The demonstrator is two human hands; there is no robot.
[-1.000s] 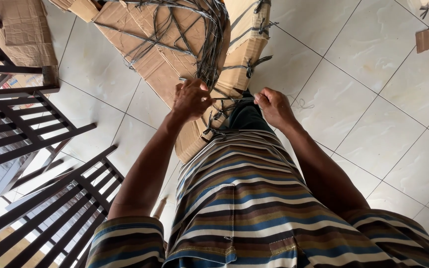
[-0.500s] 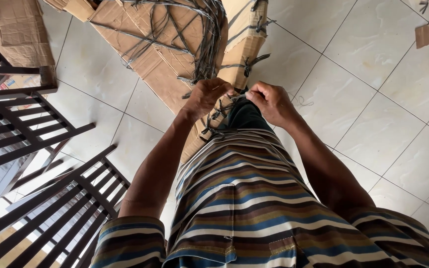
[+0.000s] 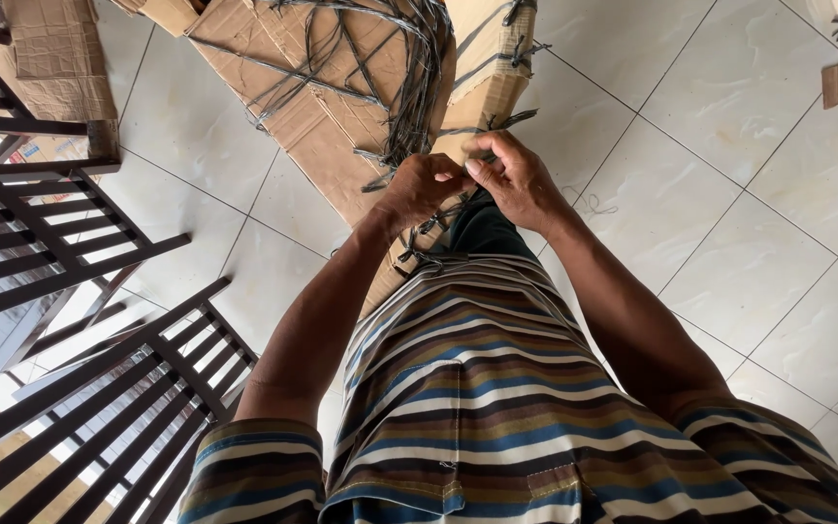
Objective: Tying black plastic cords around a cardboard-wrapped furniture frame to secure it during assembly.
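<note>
Since 0.5 s ago, the 2 hands have been brought closer together and slightly upward in the head view; 1.0 s ago they were clearly apart. The left hand (image 3: 426, 189) and the right hand (image 3: 516, 180) are now seen meeting, fingertips touching, pinched on a thin grey strap (image 3: 458, 184) at the near end of a flattened cardboard bundle (image 3: 341, 136). The exact grip on the strap is partly hidden by the fingers.

The bundle is lying on the pale tiled floor (image 3: 729, 194), directly in front of the striped shirt (image 3: 477, 388). Its long axis is run diagonally, from the hands up toward the top of the frame, leaning left. A tangle of grey straps (image 3: 409, 58) is spread across its upper face and wrapped round its right edge.

No container is seen; the cardboard is folded flat. Dark wooden slatted frames (image 3: 70, 243) are stood at the left, with more flat cardboard (image 3: 55, 58) beyond them.
</note>
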